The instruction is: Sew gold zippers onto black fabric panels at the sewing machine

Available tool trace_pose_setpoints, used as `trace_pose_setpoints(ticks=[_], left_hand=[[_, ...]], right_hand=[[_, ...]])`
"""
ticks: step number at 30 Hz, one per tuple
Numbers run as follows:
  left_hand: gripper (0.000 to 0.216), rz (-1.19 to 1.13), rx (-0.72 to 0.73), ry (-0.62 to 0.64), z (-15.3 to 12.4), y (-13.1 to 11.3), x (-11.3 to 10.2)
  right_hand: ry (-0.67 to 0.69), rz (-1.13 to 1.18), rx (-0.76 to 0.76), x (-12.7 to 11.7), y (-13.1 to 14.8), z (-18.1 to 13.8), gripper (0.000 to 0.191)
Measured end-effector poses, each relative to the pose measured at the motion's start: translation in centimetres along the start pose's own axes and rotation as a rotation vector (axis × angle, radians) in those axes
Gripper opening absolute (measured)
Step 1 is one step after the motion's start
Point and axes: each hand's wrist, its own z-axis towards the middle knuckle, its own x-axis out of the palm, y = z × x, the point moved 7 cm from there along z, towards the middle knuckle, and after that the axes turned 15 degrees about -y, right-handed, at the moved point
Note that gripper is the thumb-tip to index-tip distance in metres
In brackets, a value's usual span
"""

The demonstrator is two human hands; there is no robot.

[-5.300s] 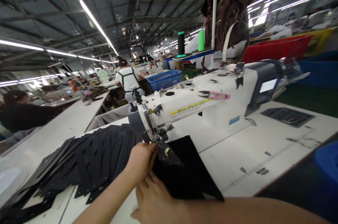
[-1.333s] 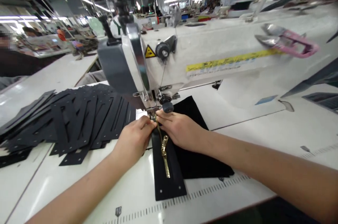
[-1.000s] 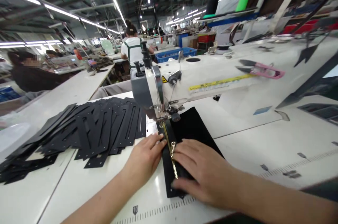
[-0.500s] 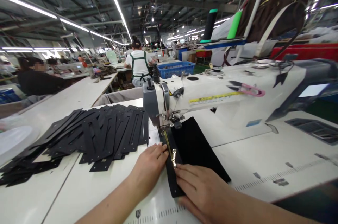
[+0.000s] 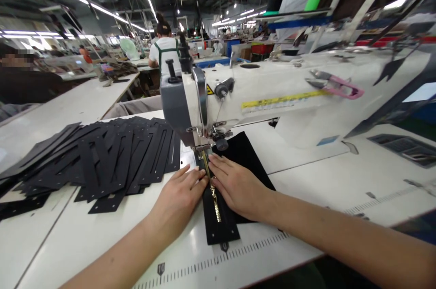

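Note:
A black strip [image 5: 221,233] with a gold-toothed zipper [image 5: 217,212] runs lengthwise under the needle area of a white sewing machine [image 5: 289,112]. My left hand [image 5: 180,198] rests on the strip's left edge, fingers stretched forward and low, gripping nothing. On the other side, my right hand [image 5: 241,187] lies flat with fingers extended beside the zipper, close to the presser foot [image 5: 204,149]. The gold zipper pull [image 5: 213,184] shows between the two hands. A wider black fabric piece [image 5: 247,150] lies to the right, partly under my right hand and forearm.
Many black slotted strips [image 5: 112,162] are heaped left of the machine. Pink-handled thread snips [image 5: 340,85] lie on the machine arm, near a yellow measuring tape [image 5: 282,100]. A ruler scale [image 5: 190,271] marks the table's front. A person [image 5: 165,48] works ahead.
My right hand has moved forward along the strip to near the presser foot, uncovering the zipper's near end. My left hand stays beside the strip. The camera view has shifted closer to the machine.

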Motion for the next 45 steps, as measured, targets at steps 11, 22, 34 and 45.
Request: trace_pose_setpoints(ticks=[11, 22, 34, 45], left_hand=[[0.019, -0.003, -0.049, -0.042, 1.5, 1.7, 0.4], [0.023, -0.008, -0.102, -0.081, 0.4, -0.2, -0.9], [0.026, -0.04, -0.117, -0.073, 0.6, 1.0, -0.2], [0.026, -0.111, -0.171, -0.07, 0.9, 2.8, 0.5]], right_hand=[[-0.057, 0.058, -0.017, 1.2, -1.6, 1.4, 0.036], [-0.11, 0.149, 0.137, -1.1, -0.4, -0.4, 0.019], [-0.072, 0.089, 0.046, -0.1, -0.9, 0.7, 0.036], [-0.108, 0.17, 0.089, 0.4, -2.5, 2.2, 0.024]])
